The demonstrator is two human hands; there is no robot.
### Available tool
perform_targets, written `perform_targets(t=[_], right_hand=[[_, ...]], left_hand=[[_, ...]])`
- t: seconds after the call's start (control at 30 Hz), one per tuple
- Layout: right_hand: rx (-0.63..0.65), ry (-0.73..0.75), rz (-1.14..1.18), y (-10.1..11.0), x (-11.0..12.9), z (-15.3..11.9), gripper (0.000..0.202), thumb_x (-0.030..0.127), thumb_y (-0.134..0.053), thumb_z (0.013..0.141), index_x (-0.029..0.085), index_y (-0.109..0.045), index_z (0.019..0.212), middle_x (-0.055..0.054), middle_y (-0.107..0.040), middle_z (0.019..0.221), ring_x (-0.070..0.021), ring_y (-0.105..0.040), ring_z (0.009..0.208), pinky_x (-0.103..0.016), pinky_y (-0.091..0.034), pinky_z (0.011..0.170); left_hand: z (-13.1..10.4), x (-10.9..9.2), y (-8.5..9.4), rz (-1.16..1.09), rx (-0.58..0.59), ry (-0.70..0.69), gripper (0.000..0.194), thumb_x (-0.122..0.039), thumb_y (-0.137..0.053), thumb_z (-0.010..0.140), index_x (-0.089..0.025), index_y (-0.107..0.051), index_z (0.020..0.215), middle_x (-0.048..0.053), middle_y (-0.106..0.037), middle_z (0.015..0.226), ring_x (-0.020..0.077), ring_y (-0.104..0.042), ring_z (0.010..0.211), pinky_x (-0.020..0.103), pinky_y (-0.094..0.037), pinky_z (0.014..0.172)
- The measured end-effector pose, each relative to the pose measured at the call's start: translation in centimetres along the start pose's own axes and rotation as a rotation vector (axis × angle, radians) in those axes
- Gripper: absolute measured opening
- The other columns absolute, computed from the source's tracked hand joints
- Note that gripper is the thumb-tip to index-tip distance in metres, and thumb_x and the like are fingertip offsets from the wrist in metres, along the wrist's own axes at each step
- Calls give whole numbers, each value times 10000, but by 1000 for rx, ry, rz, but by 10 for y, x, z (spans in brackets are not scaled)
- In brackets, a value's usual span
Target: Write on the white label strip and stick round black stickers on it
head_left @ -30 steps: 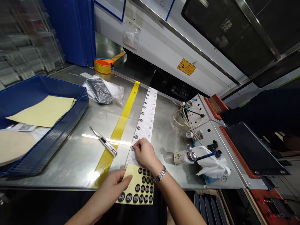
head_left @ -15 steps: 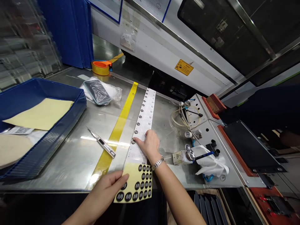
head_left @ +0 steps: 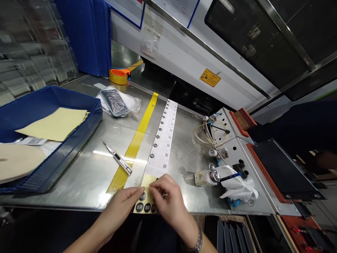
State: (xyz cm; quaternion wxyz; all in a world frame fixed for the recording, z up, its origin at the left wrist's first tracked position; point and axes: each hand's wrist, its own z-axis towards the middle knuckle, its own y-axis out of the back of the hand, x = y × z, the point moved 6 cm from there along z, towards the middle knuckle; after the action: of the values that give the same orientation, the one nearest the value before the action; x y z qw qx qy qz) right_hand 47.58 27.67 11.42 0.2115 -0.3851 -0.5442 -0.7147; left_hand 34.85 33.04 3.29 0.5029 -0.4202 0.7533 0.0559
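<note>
My left hand point(head_left: 122, 203) pinches the left edge of a yellow sticker sheet point(head_left: 146, 181) with round black labels, at the table's front edge. Over the same sheet is my right hand point(head_left: 170, 200), its thumb and fingers drawn together; whatever is between the fingertips is hidden. It covers much of the sheet's right part. Beyond the sheet runs a long strip of white printed labels point(head_left: 161, 147), with round black stickers down its left side and small square codes on its right. A utility knife point(head_left: 118, 160) lies to the left, its blade pointing away from me.
A blue bin point(head_left: 79, 154) with yellow sheets stands at left. Behind are a bagged phone-like device point(head_left: 114, 102) and a yellow tape roll point(head_left: 118, 76). Yellow tape point(head_left: 140, 133) crosses the metal table. On the right are a small dispenser bottle point(head_left: 204, 178), a white cloth point(head_left: 240, 186) and tubing point(head_left: 202, 135).
My right hand has come back from the label strip to the sticker sheet, fingers now closed together. A black sticker now shows where its thumb was. The left hand keeps hold of the sheet.
</note>
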Motion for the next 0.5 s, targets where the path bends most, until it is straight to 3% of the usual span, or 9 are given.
perform_targets(t=[0.1,0.3,0.5], right_hand=[[55,5,5,-10,1,-16,160,158,-648,880,259,-764,924,-31,-636,807,-179,-603,781,-286,-482,687],[80,4,-25,-20,-8,-15,191,146,-650,881,263,-781,956,-36,-651,815,-181,-618,775,-287,-492,688],[73,168,-233,-22,8,-27,201,206,-519,967,226,-717,939,-72,-646,834,-194,-591,743,-306,-461,631]], left_hand=[[0,-3,1,143,-37,-86,480,-617,-599,821,-158,-669,697,24,-633,686,215,-552,744,290,-419,685],[-3,-5,2,210,-102,-95,497,-665,-574,767,-189,-571,622,-27,-438,592,178,-418,658,289,-384,674],[0,-4,2,235,-122,-85,495,-672,-555,744,-214,-475,574,-35,-372,583,174,-375,640,291,-363,647]])
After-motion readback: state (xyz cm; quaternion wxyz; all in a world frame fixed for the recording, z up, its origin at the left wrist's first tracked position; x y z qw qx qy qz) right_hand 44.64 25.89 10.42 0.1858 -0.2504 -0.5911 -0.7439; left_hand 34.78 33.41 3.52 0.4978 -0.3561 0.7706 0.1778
